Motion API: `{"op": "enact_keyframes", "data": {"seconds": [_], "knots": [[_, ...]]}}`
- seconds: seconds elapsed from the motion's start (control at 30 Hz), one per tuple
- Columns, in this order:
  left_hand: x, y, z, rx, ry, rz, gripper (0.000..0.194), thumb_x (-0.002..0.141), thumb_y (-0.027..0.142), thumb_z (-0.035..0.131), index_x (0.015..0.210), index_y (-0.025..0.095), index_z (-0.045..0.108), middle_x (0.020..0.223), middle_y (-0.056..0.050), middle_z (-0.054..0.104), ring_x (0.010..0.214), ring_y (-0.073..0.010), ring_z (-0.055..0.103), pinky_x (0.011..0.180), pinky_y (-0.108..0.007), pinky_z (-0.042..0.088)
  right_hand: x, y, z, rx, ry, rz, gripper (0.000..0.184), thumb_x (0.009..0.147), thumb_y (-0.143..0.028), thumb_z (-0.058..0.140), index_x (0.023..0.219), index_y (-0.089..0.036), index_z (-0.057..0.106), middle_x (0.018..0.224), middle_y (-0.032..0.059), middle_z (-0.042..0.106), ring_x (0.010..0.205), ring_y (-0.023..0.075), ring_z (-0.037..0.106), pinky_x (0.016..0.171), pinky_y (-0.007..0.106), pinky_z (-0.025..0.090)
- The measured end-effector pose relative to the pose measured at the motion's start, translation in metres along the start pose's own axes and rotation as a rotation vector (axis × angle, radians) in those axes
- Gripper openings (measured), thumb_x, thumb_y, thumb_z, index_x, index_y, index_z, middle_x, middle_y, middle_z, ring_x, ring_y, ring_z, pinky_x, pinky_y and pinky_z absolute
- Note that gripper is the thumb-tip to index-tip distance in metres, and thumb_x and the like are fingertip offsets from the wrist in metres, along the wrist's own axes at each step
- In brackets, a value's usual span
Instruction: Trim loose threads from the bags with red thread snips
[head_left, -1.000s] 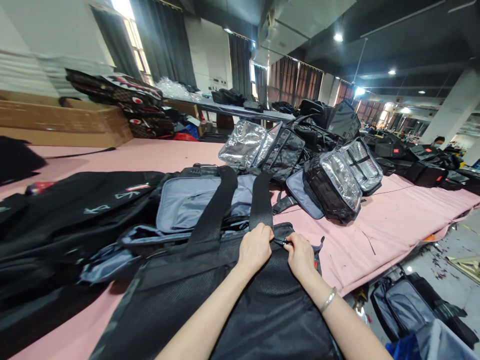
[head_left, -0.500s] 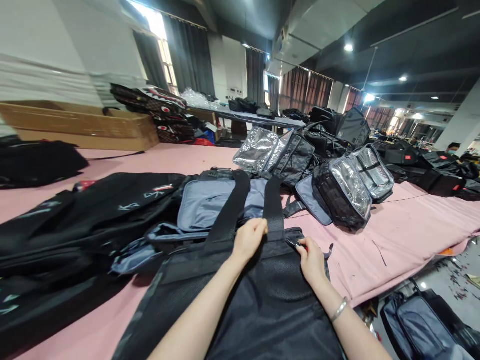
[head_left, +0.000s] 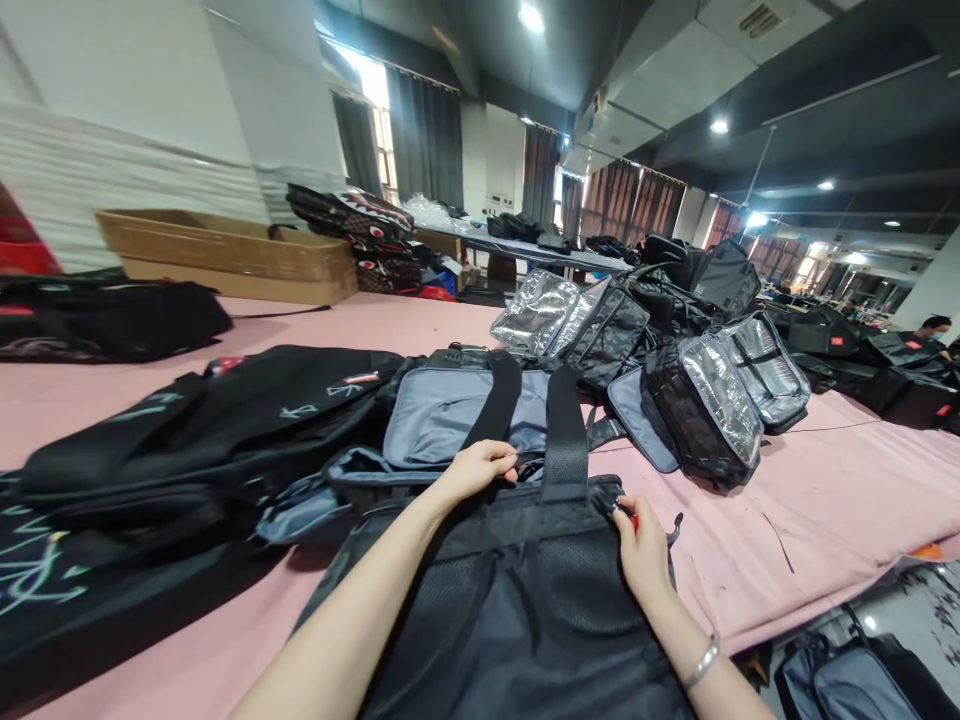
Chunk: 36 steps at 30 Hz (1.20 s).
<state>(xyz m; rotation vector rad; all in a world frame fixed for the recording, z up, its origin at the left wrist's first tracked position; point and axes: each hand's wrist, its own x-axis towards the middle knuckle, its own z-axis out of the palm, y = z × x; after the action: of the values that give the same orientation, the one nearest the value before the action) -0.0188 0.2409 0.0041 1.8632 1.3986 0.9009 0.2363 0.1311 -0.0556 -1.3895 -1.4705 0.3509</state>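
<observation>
From the head camera, the black backpack (head_left: 517,610) lies before me on the pink-covered table (head_left: 862,500). My left hand (head_left: 474,472) pinches between the black straps (head_left: 566,440), on what I cannot tell; my right hand (head_left: 643,548) grips a small dark tab (head_left: 617,507) at its upper right corner.

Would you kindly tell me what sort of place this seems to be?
It looks like a bag workshop or packing room: a silver-lined bag lies open on the long pink-covered table, and more dark bags crowd the far right.
</observation>
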Motion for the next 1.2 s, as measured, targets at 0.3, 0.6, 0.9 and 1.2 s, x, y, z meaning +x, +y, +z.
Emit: {"op": "enact_keyframes", "data": {"seconds": [0.3,0.6,0.9,1.2], "knots": [[-0.036,0.017,-0.011,-0.302,-0.057,0.035,0.032,0.069,0.039,0.045,0.074,0.014,0.066,0.058,-0.004,0.063,0.054,-0.0173,0.056,0.066,-0.033,0.046,0.053,-0.082,0.051,0.128,-0.278,-0.047,0.032,0.073,-0.031,0.061,0.104,-0.021,0.062,0.095,0.0036,0.067,0.081,0.0174,0.061,0.071,0.027,0.046],[-0.049,0.014,-0.009,-0.176,-0.062,0.133,0.033,0.075,0.043,0.044,0.079,0.017,0.063,0.066,-0.004,0.066,0.064,-0.0182,0.060,0.067,-0.031,0.048,0.069,-0.060,0.084,0.061,-0.429,-0.005,0.026,0.078,-0.034,0.053,0.059,-0.018,0.062,0.048,-0.0057,0.049,0.047,0.0099,0.044,0.048,0.019,0.031],[-0.057,0.025,-0.019,0.248,0.126,0.308,0.028,0.077,0.043,0.047,0.079,0.025,0.069,0.088,-0.004,0.070,0.085,-0.0203,0.062,0.080,-0.030,0.045,0.059,-0.061,0.077,0.043,-0.415,-0.009,0.025,0.080,-0.034,0.052,0.060,-0.020,0.058,0.053,-0.0060,0.050,0.054,0.0104,0.047,0.051,0.019,0.028],[-0.070,0.047,-0.008,0.719,0.057,0.409,0.029,0.082,0.023,0.038,0.082,0.019,0.068,0.086,-0.008,0.070,0.078,-0.0216,0.064,0.068,-0.030,0.047,0.058,-0.062,0.077,-0.016,-0.411,0.027,0.023,0.080,-0.034,0.054,0.063,-0.020,0.061,0.057,-0.0053,0.053,0.058,0.0109,0.047,0.052,0.020,0.026]]}}
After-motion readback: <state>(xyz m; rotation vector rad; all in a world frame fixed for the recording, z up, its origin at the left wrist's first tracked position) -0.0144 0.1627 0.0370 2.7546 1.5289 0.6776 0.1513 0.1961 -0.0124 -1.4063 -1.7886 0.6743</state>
